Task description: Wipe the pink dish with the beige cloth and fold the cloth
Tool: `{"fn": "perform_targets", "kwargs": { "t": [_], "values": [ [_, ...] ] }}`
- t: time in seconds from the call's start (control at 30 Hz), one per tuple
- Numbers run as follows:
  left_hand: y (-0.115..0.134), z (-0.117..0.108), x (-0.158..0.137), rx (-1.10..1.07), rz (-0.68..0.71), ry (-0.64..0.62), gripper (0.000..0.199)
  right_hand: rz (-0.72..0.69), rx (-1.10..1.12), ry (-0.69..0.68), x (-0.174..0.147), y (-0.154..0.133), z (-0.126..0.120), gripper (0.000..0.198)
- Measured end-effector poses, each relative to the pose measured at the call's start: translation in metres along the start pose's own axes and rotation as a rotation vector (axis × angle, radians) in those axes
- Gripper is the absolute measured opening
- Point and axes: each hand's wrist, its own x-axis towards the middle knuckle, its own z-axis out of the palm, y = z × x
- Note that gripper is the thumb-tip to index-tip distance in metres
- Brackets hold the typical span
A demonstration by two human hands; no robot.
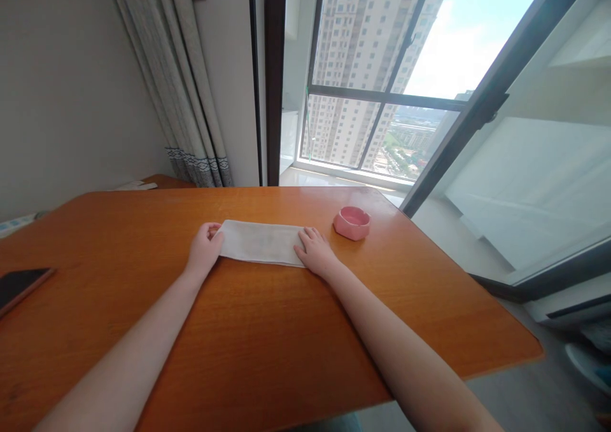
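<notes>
A white cloth (261, 242), folded into a long flat strip, lies across the wooden table in front of me. My left hand (206, 247) pinches its left end between thumb and curled fingers. On the right end rests my right hand (315, 250), palm down with its fingers spread over the fabric. The cloth's right edge is partly hidden under that hand. Just beyond my right hand sits a pink ashtray-like dish (352, 222) with angular sides, apart from the cloth.
The orange-brown table (258, 336) has angled corners. A dark phone-like device (21, 287) lies at its left edge. Behind the table hang a grey curtain (184, 101) and a dark door frame (274, 82). A large window (367, 95) stands farther back.
</notes>
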Motion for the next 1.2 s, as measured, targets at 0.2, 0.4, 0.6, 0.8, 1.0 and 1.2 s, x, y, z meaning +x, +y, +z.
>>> {"fn": "perform_targets", "kwargs": {
  "t": [0.2, 0.4, 0.6, 0.8, 1.0, 1.2],
  "values": [
    [0.037, 0.022, -0.039, -0.121, 0.28, -0.027, 0.033, 0.012, 0.011, 0.016, -0.001, -0.012, 0.004, 0.049],
    [0.048, 0.035, -0.063, 0.083, 0.501, -0.533, 0.024, -0.108, 0.038, 0.001, -0.006, -0.033, 0.01, 0.048],
    [0.05, 0.034, -0.062, 0.11, 0.526, -0.568, 0.02, -0.124, 0.051, 0.003, -0.008, -0.034, 0.011, 0.048],
    [0.061, 0.037, -0.072, 0.017, 0.601, -0.489, 0.018, -0.146, 0.062, -0.008, -0.009, -0.036, 0.008, 0.047],
    [0.061, 0.042, -0.078, -0.031, 0.653, -0.628, 0.018, -0.172, 0.105, -0.039, -0.006, -0.033, 0.012, 0.059],
    [0.063, 0.036, -0.082, -0.076, 0.636, -0.763, 0.031, 0.016, 0.622, 0.2, 0.006, -0.023, 0.016, 0.053]
  ]
}}
